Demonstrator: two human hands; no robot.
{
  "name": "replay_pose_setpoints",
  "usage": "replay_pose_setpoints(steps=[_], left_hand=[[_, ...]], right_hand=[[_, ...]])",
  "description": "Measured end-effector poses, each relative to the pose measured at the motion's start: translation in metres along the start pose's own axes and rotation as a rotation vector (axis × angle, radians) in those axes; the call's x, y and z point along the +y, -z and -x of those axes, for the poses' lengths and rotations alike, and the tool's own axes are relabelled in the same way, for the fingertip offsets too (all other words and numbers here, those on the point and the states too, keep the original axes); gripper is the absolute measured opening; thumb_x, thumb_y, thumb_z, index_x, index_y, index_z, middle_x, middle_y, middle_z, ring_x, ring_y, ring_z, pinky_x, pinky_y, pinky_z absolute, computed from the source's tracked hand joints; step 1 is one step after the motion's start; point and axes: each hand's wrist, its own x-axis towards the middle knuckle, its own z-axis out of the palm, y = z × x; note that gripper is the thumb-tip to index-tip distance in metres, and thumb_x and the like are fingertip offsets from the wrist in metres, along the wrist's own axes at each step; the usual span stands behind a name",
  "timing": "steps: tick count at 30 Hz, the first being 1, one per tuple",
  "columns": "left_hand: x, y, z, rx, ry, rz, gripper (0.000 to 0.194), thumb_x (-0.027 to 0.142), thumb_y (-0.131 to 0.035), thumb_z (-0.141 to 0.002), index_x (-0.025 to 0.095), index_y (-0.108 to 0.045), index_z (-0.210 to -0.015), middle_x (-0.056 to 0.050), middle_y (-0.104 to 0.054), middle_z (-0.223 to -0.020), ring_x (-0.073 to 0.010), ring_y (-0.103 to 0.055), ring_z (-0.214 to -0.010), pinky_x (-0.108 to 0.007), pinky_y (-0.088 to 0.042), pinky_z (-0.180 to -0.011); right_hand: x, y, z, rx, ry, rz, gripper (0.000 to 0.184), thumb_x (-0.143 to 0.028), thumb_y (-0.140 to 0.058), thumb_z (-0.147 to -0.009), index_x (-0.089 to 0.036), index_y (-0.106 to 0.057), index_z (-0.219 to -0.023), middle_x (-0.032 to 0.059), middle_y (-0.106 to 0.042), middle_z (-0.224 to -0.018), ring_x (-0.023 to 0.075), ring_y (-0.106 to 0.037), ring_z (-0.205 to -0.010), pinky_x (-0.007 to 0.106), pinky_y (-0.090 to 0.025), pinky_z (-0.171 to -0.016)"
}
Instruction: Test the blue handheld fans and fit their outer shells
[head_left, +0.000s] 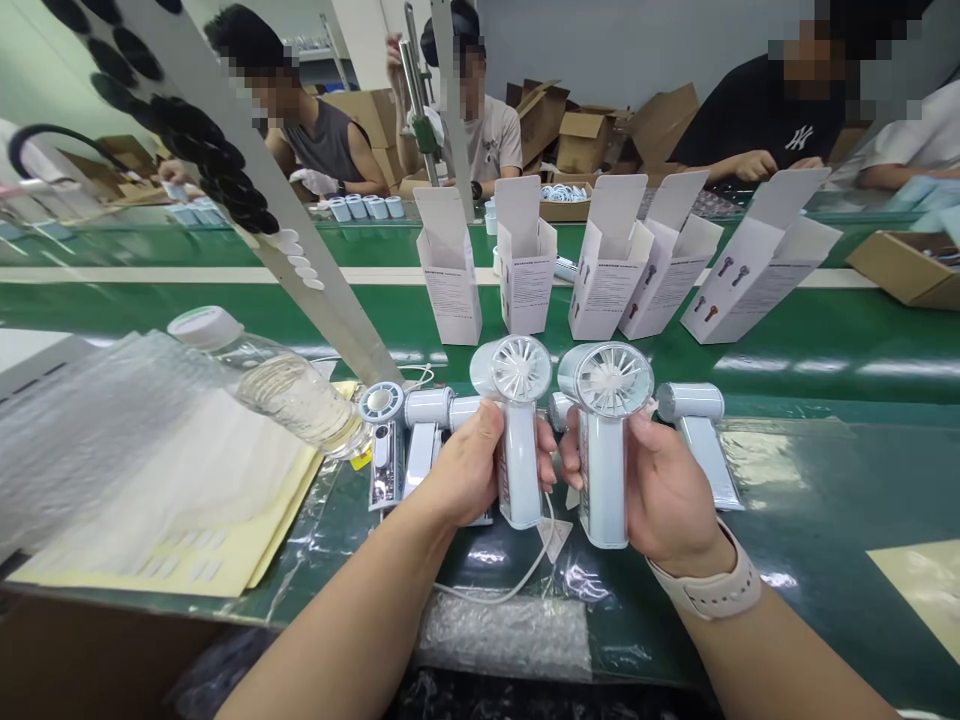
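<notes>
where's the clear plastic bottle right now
In the head view, the bottle is left of the left hand, between the yellow sheets and the metal post, its base close to the leftmost fan.

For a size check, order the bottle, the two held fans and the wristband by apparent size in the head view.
1. Bottle
2. Left fan and right fan: too alike to rank
3. Wristband

1 pale, perforated wrist strap (718, 596)

There are 5 white boxes (607, 290), 2 held fans (604, 465) and 1 bottle (289, 395).
</notes>
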Motion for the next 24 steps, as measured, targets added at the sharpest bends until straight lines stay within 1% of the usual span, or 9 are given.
replay_pose_setpoints(steps=[2,3,5,7,10,13,15,19,24], left_hand=[[0.001,-0.002,0.000,-0.014,0.003,0.004,0.069,0.078,-0.046,-0.084,0.012,-0.065,-0.088,-0.007,-0.068,-0.065,-0.0174,-0.066,-0.061,-0.027,-0.055,-0.060],[0.003,-0.003,0.001,-0.030,-0.006,0.016,0.064,0.073,-0.047,-0.087,0.012,-0.064,-0.092,-0.008,-0.069,-0.068,-0.0187,-0.069,-0.065,-0.029,-0.056,-0.064],[0.007,-0.005,0.002,-0.056,-0.050,0.056,0.049,0.060,-0.055,-0.090,0.013,-0.061,-0.101,-0.009,-0.073,-0.079,-0.0208,-0.072,-0.073,-0.033,-0.058,-0.072],[0.011,-0.007,0.004,-0.050,-0.086,0.091,0.036,0.044,-0.065,-0.090,0.017,-0.056,-0.112,-0.009,-0.074,-0.095,-0.0224,-0.073,-0.083,-0.036,-0.059,-0.076],[0.015,-0.008,0.007,-0.046,-0.096,0.113,0.044,0.030,-0.071,-0.086,0.022,-0.050,-0.124,-0.008,-0.072,-0.115,-0.0245,-0.073,-0.097,-0.037,-0.061,-0.080],[0.016,-0.007,0.007,-0.092,-0.092,0.105,0.047,0.032,-0.075,-0.084,0.023,-0.048,-0.122,-0.010,-0.071,-0.120,-0.0252,-0.073,-0.100,-0.040,-0.061,-0.084],[0.015,-0.005,0.007,-0.104,-0.097,0.092,0.051,0.037,-0.078,-0.080,0.023,-0.047,-0.118,-0.011,-0.072,-0.120,-0.0259,-0.074,-0.100,-0.042,-0.061,-0.086],[0.013,-0.002,0.006,-0.074,-0.122,0.047,0.063,0.045,-0.083,-0.073,0.024,-0.044,-0.118,-0.012,-0.074,-0.115,-0.0274,-0.074,-0.098,-0.042,-0.062,-0.081],[0.011,0.000,0.005,-0.053,-0.144,0.014,0.064,0.051,-0.084,-0.068,0.023,-0.046,-0.112,-0.010,-0.076,-0.108,-0.0264,-0.075,-0.093,-0.037,-0.063,-0.075]], right_hand=[[0.000,0.000,0.000,0.005,0.020,0.006,0.026,-0.046,-0.064,-0.082,-0.025,-0.062,-0.098,0.0023,-0.065,-0.075,0.0186,-0.059,-0.062,0.030,-0.050,-0.053],[0.000,0.001,0.000,0.001,0.026,0.014,0.026,-0.046,-0.065,-0.081,-0.025,-0.063,-0.098,0.0028,-0.065,-0.076,0.0188,-0.060,-0.063,0.030,-0.051,-0.054],[-0.002,0.002,0.001,-0.003,0.033,0.028,0.025,-0.045,-0.066,-0.081,-0.025,-0.064,-0.096,0.0038,-0.067,-0.078,0.0189,-0.061,-0.065,0.030,-0.052,-0.055],[-0.004,0.006,0.001,0.020,0.049,0.028,0.024,-0.045,-0.067,-0.081,-0.025,-0.066,-0.094,0.0041,-0.068,-0.078,0.0201,-0.064,-0.068,0.032,-0.055,-0.058],[-0.005,0.011,0.000,0.100,0.093,0.023,0.025,-0.046,-0.067,-0.082,-0.026,-0.067,-0.098,0.0048,-0.073,-0.085,0.0247,-0.070,-0.077,0.039,-0.060,-0.065],[-0.004,0.014,-0.002,0.136,0.117,0.038,0.026,-0.046,-0.062,-0.086,-0.029,-0.067,-0.105,0.0048,-0.075,-0.096,0.0267,-0.072,-0.083,0.043,-0.062,-0.069],[-0.003,0.015,-0.003,0.132,0.119,0.056,0.026,-0.045,-0.059,-0.089,-0.030,-0.066,-0.108,0.0045,-0.076,-0.095,0.0257,-0.073,-0.079,0.043,-0.062,-0.067],[0.000,0.014,-0.003,0.156,0.147,0.103,0.025,-0.041,-0.056,-0.093,-0.030,-0.065,-0.113,0.0031,-0.075,-0.090,0.0230,-0.072,-0.078,0.038,-0.062,-0.065],[0.001,0.011,-0.002,0.246,0.152,0.107,0.027,-0.040,-0.058,-0.093,-0.031,-0.064,-0.118,0.0017,-0.076,-0.091,0.0200,-0.073,-0.081,0.031,-0.061,-0.066]])
